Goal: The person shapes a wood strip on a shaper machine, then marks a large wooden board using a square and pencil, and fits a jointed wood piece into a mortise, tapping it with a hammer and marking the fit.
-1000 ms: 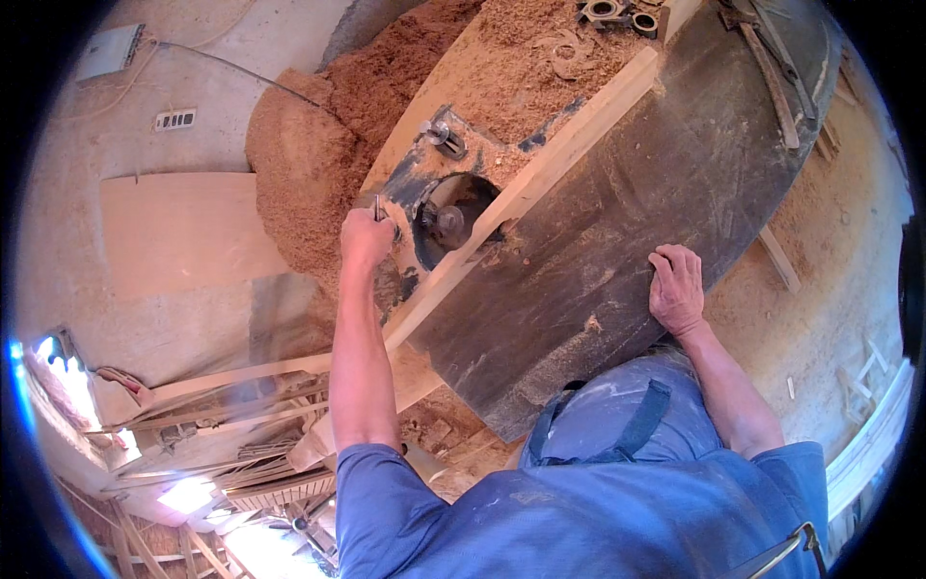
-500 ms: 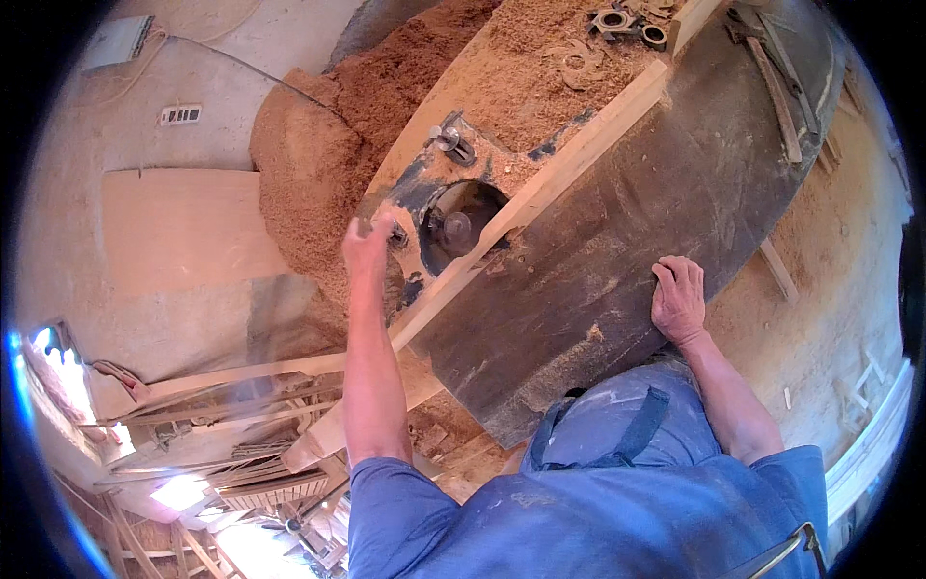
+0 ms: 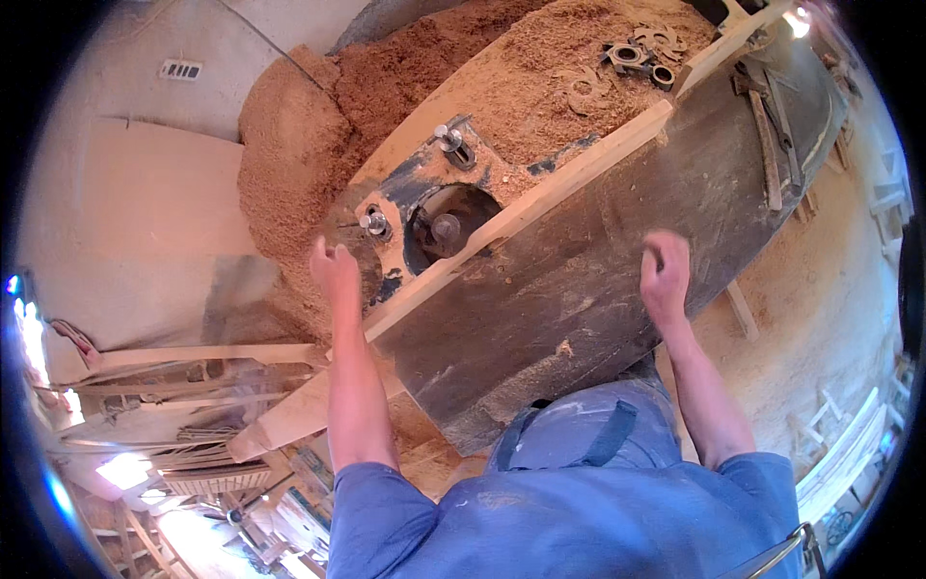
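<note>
My left hand (image 3: 336, 274) hangs at the left end of the wooden machine table, its fingers curled; whether anything is inside them is hidden. Just right of it a metal bolt (image 3: 374, 223) stands in a slot of a dark, dust-covered plate (image 3: 393, 253). A second bolt (image 3: 448, 138) rises farther back on that plate. Between plate and fence lies a round opening with a metal spindle (image 3: 446, 229) in it. Loosely curled and blurred, my right hand (image 3: 666, 278) is above the dark tabletop (image 3: 540, 309), with nothing seen in it. A long wooden fence (image 3: 540, 198) crosses the table diagonally.
Sawdust (image 3: 294, 135) is heaped behind the table. Several cutter heads and rings (image 3: 632, 56) rest in the dust at the back. A hammer (image 3: 762, 135) and a wrench (image 3: 786, 135) lie at the right edge. Wooden boards (image 3: 222, 357) are stacked at the left.
My left hand has come away from the nearer bolt, moving left and toward me. My right hand has lifted off the tabletop and its fingers have curled. The view has shifted slightly.
</note>
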A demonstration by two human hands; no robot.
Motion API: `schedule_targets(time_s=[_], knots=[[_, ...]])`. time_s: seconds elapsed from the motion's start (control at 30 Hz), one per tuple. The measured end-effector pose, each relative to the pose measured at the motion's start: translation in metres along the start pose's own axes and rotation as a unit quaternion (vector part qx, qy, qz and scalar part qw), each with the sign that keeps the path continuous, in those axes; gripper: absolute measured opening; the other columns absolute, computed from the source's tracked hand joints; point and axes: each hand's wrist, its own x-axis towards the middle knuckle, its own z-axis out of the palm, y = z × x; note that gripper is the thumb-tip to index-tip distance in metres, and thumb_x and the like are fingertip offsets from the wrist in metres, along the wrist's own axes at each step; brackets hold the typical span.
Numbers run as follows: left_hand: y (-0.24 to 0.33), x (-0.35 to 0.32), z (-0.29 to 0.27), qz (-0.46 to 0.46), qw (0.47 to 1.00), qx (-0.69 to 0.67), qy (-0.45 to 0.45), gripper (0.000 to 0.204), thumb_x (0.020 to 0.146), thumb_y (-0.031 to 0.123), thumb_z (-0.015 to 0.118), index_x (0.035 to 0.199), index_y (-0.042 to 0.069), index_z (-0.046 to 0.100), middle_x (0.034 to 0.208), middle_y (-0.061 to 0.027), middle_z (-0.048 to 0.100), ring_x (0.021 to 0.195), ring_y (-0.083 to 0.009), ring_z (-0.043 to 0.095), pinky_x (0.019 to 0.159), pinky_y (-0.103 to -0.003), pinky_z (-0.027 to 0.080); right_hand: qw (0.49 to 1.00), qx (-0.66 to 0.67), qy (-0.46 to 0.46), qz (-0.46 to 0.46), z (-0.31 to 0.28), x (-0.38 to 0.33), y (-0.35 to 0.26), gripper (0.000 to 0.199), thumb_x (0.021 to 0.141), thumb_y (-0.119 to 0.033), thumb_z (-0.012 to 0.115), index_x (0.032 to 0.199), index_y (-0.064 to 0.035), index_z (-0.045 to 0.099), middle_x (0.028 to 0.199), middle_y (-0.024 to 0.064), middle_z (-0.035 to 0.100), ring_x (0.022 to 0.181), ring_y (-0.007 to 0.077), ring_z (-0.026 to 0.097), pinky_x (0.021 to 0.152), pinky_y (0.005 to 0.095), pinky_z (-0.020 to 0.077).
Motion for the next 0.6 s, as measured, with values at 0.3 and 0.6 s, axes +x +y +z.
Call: schedule_targets(time_s=[0.3, 0.6], knots=[[0.016, -0.080, -0.015, -0.063, 0.995, -0.060, -0.052, 0.037, 0.100, 0.026, 0.052, 0.075, -0.001, 0.061, 0.073, -0.0241, 0.060, 0.069, -0.0431, 0.060, 0.062, -0.050, 0.044, 0.967, -0.143, -0.058, -0.204, 0.061, 0.182, -0.046, 0.018, 0.089, -0.024, 0.066, 0.083, -0.0075, 0.069, 0.084, 0.0129, 0.068, 0.087, 0.0342, 0.064, 0.083, 0.0458, 0.0471], [0.014, -0.062, -0.006, -0.052, 0.998, 0.002, -0.025, 0.035, 0.098, 0.028, 0.056, 0.075, 0.003, 0.063, 0.077, -0.0216, 0.066, 0.072, -0.0437, 0.063, 0.065, -0.051, 0.049, 0.971, -0.149, -0.037, -0.182, 0.079, 0.167, -0.042, 0.033, 0.090, -0.034, 0.062, 0.067, -0.0107, 0.067, 0.069, 0.0130, 0.065, 0.066, 0.0362, 0.062, 0.064, 0.0472, 0.0462]])
